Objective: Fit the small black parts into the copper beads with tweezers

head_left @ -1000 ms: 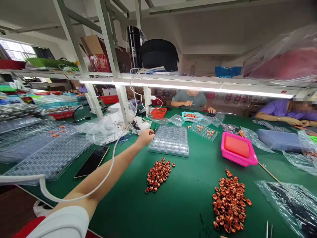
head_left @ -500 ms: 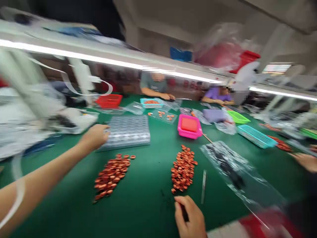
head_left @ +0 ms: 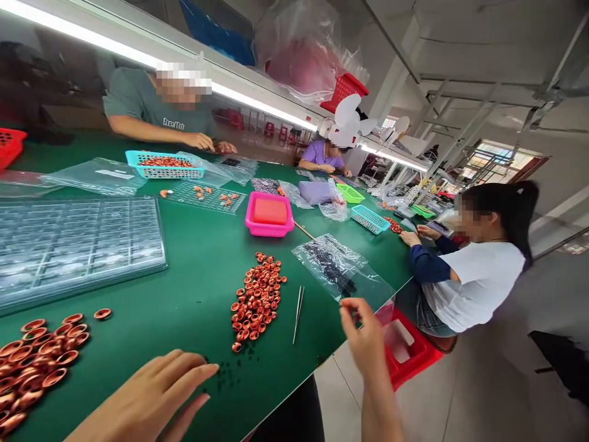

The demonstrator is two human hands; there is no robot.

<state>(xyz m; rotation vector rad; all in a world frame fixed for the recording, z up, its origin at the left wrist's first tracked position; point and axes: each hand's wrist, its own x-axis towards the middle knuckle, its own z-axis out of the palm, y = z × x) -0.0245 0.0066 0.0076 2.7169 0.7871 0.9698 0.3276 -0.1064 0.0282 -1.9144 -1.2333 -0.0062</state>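
My left hand (head_left: pixel 154 399) is open over the green table, its fingers stretched out beside a scatter of tiny black bits (head_left: pixel 227 373). At the near edge of the clear plastic bag (head_left: pixel 368 279) with black pieces inside, my right hand (head_left: pixel 363 334) has its thumb and forefinger together. Whatever is between those fingertips is too small to make out. Small copper-coloured cup-shaped pieces lie in a middle pile (head_left: pixel 257 294) and a left pile (head_left: pixel 41 356). A pair of tweezers (head_left: pixel 299 314) rests between the middle pile and my right hand.
A clear compartmented tray (head_left: pixel 83 245) lies at left. Further back are a pink basin (head_left: pixel 269 227) with an orange block, a blue basket (head_left: pixel 165 166) of copper-coloured pieces and another blue basket (head_left: pixel 369 220). Co-workers sit opposite and at right, near a red stool (head_left: pixel 409 353).
My view has swung to the right. My left hand has left the clear tray and come to the near side of the table. My right hand has moved from the middle pile toward the plastic bag.
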